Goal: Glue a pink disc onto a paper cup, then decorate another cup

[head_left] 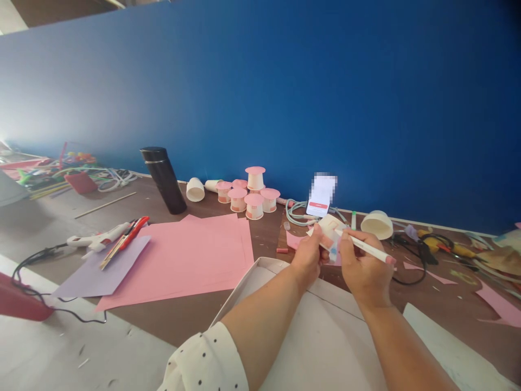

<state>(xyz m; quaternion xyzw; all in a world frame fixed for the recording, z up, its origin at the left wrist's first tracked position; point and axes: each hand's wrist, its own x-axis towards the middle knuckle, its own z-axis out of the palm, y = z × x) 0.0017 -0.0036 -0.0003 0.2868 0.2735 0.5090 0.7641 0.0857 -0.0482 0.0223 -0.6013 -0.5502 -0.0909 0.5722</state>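
Note:
My left hand (307, 255) is closed around a small white paper cup (330, 224) with pink and blue printed patches. A faint square outline shows on the cup's side. In my right hand (364, 266) is a white marker (368, 247) with a pinkish-red end, held like a pen. Its tip points at the cup's side; whether it touches I cannot tell. Just behind my hands a phone (321, 195) with a lit screen leans against the blue wall. Beneath my forearms lies a white shallow box lid or tray (264, 309).
Several paper cups topped with pink discs (254, 205) stand by the wall. To their left are a black flask (165, 182), pink sheets (183, 260), a purple sheet (106, 271), a red cutter (124, 241) and a glue gun (97, 238). Cables and scraps (431, 250) lie right.

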